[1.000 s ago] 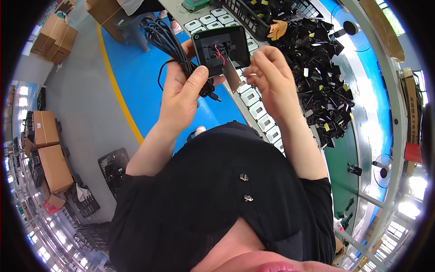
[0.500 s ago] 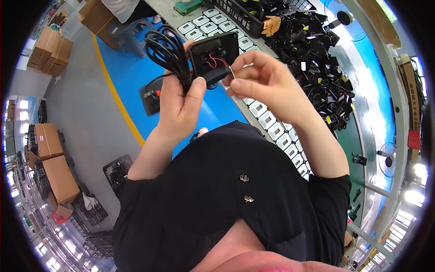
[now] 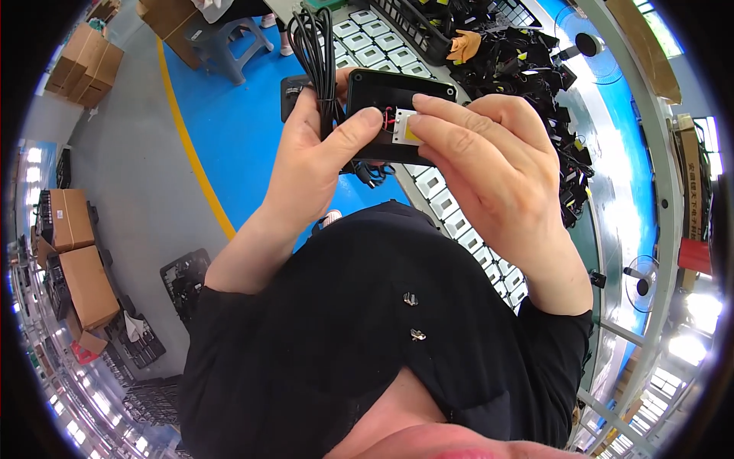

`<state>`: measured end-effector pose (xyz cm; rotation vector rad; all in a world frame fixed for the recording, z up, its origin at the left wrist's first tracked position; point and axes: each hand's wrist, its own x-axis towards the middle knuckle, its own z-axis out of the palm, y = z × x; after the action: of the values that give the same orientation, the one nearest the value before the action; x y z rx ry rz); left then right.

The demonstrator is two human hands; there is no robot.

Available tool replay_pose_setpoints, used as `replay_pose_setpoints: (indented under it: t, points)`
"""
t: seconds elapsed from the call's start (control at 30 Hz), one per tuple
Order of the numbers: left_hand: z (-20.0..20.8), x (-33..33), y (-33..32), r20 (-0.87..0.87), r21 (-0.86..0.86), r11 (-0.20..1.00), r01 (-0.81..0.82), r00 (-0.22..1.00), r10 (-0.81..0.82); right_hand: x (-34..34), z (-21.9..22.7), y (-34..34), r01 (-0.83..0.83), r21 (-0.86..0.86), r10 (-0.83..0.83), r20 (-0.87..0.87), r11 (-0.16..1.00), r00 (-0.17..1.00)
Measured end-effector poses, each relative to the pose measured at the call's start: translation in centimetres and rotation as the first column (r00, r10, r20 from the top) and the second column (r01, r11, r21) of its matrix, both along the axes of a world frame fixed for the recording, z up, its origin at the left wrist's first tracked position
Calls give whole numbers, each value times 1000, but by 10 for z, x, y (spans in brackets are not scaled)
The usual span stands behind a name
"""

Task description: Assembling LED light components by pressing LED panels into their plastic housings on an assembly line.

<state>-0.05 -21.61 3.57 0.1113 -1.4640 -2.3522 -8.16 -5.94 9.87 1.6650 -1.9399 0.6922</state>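
Note:
My left hand [image 3: 306, 168] is closed around a shallow black lamp housing [image 3: 405, 83] and a coiled black cable [image 3: 313, 57], its thumb along the housing's near left side. Inside the housing lies a small white LED board [image 3: 400, 130] with a yellow patch, tilted toward me. Thin red and black wires [image 3: 388, 117] run beside the board's left edge. My right hand [image 3: 497, 168] has its fingertips on the board's right part and covers that side of the housing. A black block [image 3: 293, 93] shows behind my left fingers, and cable ends [image 3: 373, 174] hang below.
Rows of white square-framed parts [image 3: 432, 183] cover the bench beside me. Black cabled units [image 3: 520, 76] are heaped to the right, near a black crate [image 3: 409, 30] and an orange cloth [image 3: 463, 47]. A grey stool [image 3: 229, 46] stands at the far left; cartons [image 3: 88, 283] sit further left.
My right hand has brought the board, earlier edge-on at the housing's side, over into the housing, its yellow patch now showing. Both hands and the housing have shifted right.

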Motion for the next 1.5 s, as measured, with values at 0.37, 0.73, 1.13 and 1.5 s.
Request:
replay_pose_setpoints:
  t: [0.37, 0.73, 1.13, 1.5]
  points:
    - [15, -14, 12, -13, 40, 999, 15, 1000, -15, 2, 11, 20, 115, 52, -105, -165, 992, 981]
    - [14, -15, 15, -17, -102, 995, 2, 1000, -3, -4, 2, 19, 52, 11, -50, -111, 999, 993]
    - [22, 8, 15, -16, -40, 984, 175, 984, -176, -10, -8, 14, -39, -84, 29, -125, 996, 992]
    - [24, 12, 17, -25, -130, 983, 129, 991, -133, 2, -4, 12, 58, 34, -55, -63, 998, 997]
